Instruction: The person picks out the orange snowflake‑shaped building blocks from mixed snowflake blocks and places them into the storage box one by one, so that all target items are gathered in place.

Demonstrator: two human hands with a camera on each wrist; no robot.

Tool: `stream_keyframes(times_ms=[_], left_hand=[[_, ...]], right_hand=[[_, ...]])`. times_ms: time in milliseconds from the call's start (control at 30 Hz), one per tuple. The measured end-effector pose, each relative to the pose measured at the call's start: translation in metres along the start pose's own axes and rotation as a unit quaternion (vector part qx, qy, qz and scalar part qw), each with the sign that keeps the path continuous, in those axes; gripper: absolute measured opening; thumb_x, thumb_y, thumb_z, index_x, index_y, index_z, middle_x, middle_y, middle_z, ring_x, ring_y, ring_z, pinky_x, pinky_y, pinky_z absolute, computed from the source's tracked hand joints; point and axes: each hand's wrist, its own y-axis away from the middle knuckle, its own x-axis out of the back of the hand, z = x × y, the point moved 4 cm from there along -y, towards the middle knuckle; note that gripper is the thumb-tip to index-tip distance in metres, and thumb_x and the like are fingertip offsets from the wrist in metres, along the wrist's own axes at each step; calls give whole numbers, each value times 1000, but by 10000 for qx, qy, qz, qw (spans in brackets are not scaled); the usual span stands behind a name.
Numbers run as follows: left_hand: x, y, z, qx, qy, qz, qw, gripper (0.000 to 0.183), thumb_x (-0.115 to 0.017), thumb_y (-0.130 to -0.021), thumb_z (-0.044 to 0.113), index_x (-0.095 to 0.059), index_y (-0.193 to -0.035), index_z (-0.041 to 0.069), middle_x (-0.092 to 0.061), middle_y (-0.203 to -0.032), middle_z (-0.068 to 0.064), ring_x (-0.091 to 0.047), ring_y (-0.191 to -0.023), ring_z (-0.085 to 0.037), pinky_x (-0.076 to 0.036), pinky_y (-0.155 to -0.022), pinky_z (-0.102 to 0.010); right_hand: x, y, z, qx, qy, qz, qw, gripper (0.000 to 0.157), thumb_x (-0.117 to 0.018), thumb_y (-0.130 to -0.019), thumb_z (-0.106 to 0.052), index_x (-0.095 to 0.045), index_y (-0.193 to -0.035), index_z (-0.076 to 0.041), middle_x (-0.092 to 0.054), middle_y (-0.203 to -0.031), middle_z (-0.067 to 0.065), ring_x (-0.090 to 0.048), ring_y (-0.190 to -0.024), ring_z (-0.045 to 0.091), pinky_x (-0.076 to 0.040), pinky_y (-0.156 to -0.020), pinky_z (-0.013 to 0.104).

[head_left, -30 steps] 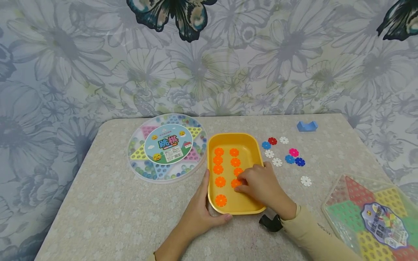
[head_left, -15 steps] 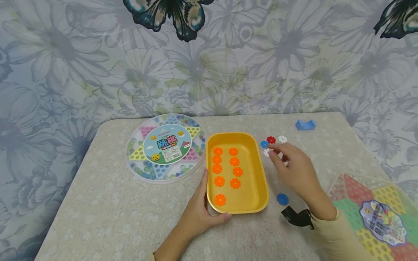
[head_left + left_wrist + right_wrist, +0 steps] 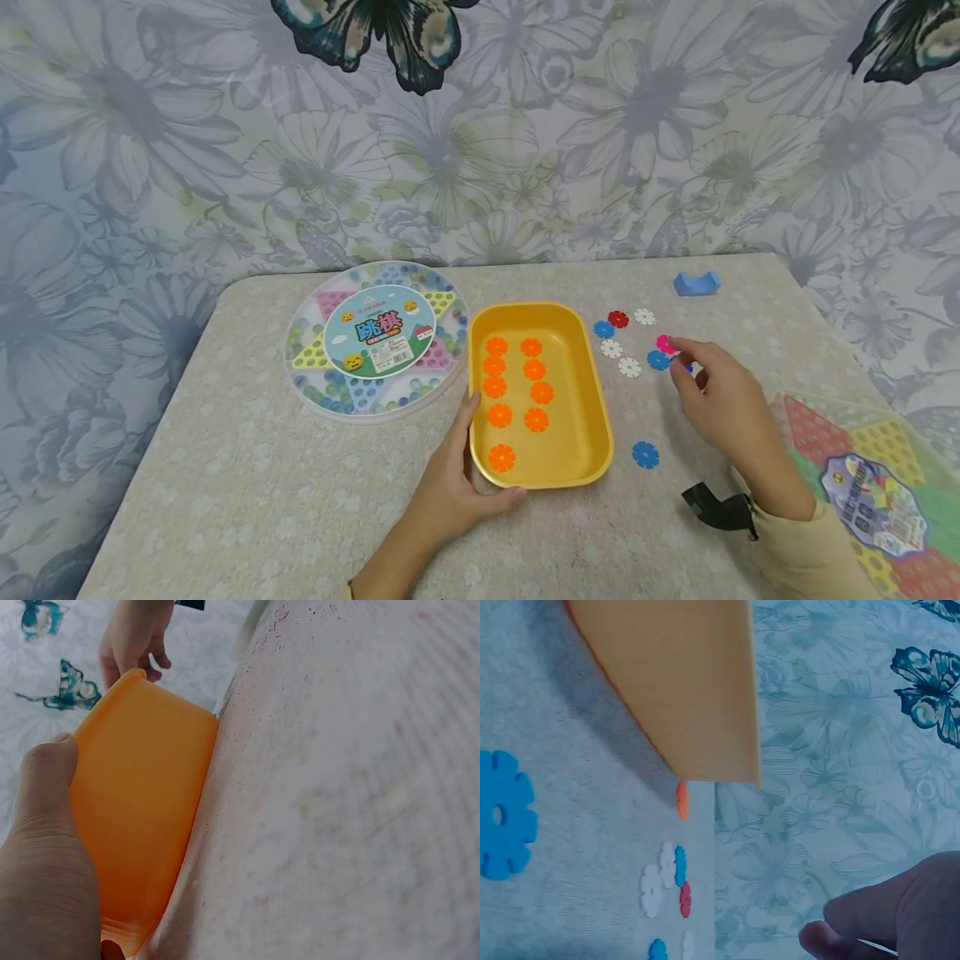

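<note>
My left hand (image 3: 453, 483) grips the near left corner of a yellow plastic tray (image 3: 600, 454), thumb at the near rim and fingers along the left wall. Inside the tray lie two columns of orange notched discs (image 3: 502, 457). In the left wrist view the thumb presses the wall of the tray (image 3: 142, 795). My right hand (image 3: 731, 408) is over the loose discs right of the tray, index fingertip at a pink disc (image 3: 665, 344), thumb just below it, a dark blue disc (image 3: 689, 367) mostly covered. Nothing shows between the right fingertips in the right wrist view.
White, red and blue discs (image 3: 618, 319) lie right of the tray; a blue disc (image 3: 646, 455) is nearer. A blue block (image 3: 697, 284) sits at the back. Round (image 3: 300, 392) and angular (image 3: 911, 433) clear game boxes flank the tray. An orange disc (image 3: 682, 800) shows by the tray's corner.
My right hand has left the orange discs in the tray, passed over the white discs and moved right to the pink and dark blue ones. The left hand keeps its grip.
</note>
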Motion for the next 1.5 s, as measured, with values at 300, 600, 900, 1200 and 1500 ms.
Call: stream_keyframes(times_ms=[300,600,900,1200,1500], left_hand=[[1,2,0,-122,-36,39,9999,106,-88,-72,45,-26,-154,19,-5,-168,7,-26,-151,-19,-29,-116,-23],[5,8,6,53,-693,278,9972,104,-86,-68,56,-34,-149,18,-12,-167,6,-31,-149,-17,-36,-115,-46],[6,10,6,212,-781,389,9960,100,-89,-64,55,-37,-144,24,-15,-166,4,-35,-147,-16,-38,-114,-47],[7,10,4,-43,-743,376,9965,100,-90,-66,49,-37,-146,20,-16,-167,2,-33,-148,-21,-37,-116,-39],[6,9,4,-393,-462,262,9978,98,-87,-70,48,-35,-146,14,-12,-168,1,-31,-149,-22,-31,-117,-22]], right_hand=[[-27,4,5,-175,98,-985,9949,44,-65,-96,-24,-58,-136,-6,-66,-107,7,-52,-74,18,-44,-58,24],[-46,-1,7,-247,-7,-1504,9883,49,-67,-94,-29,-57,-136,-6,-67,-110,8,-53,-70,17,-48,-60,26],[-58,-24,-1,-11,-45,-1752,9845,53,-67,-95,-30,-53,-141,-8,-66,-115,11,-57,-78,18,-55,-69,34],[-81,-75,-14,373,-213,-1956,9797,52,-64,-97,-27,-51,-143,-6,-65,-121,16,-62,-102,30,-55,-91,48],[-106,-112,-16,761,-240,-2299,9699,42,-63,-98,-26,-59,-138,-16,-64,-114,11,-57,-102,29,-50,-97,51]])
